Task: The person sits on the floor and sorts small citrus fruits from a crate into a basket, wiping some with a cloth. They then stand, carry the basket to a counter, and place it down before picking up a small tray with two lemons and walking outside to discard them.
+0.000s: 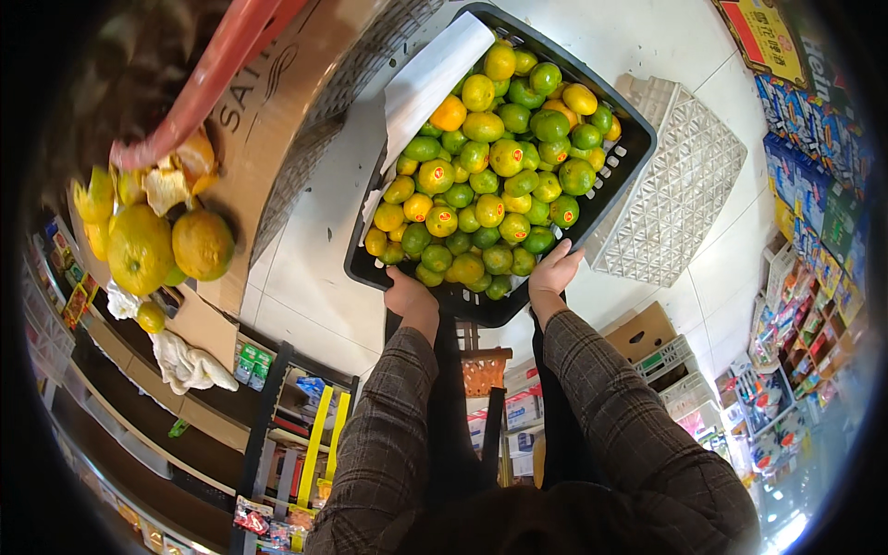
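Observation:
A black plastic crate [628, 114] full of green and yellow-orange citrus fruit [485, 177] is in front of me. Several of the fruits bear small red stickers. A white liner sheet [433, 76] stands up along the crate's left side. My left hand [411, 298] grips the near left part of the rim, thumb on top. At the near right corner, my right hand [555, 270] holds the rim in the same way. The fingers beneath the rim are hidden on both sides.
An upturned white lattice crate [676, 184] sits on the tiled floor [312, 277] at the right. Leftward, a cardboard surface [277, 118] carries larger citrus fruits [142, 250] and a white cloth [187, 364]. Shelves [159, 416] line the lower left; stacked drink packs [798, 166] stand far right.

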Tool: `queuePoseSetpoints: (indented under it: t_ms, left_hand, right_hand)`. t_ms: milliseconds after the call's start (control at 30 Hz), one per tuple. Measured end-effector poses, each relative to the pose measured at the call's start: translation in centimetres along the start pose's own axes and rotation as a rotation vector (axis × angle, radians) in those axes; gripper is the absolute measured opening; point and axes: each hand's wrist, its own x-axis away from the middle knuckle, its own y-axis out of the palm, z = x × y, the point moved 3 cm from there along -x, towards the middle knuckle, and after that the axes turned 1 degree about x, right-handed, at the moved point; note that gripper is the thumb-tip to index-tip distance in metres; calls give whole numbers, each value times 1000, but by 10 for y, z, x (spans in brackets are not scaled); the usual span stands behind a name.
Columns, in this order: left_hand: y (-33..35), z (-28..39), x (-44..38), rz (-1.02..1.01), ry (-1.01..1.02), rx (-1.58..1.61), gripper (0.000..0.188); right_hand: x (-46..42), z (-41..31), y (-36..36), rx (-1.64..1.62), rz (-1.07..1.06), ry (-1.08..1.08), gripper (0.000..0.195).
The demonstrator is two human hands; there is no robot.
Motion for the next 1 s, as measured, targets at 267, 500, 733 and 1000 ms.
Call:
queuePoseSetpoints:
  t_ms: [267, 500, 733, 1000]
  left_hand:
    - [0, 2, 2, -36, -43, 19, 62]
    - [-2, 4, 6, -41, -62, 1, 65]
    - [-5, 14, 21, -10, -25, -74, 66]
    - [-4, 7, 11, 17, 53, -102, 68]
  right_hand:
    - [-1, 5, -1, 23, -23, -3, 62]
    - [2, -2, -3, -11, -9, -12, 49]
    - [-3, 2, -3, -64, -2, -50, 45]
    - [-4, 10, -1, -203, -82, -47, 37]
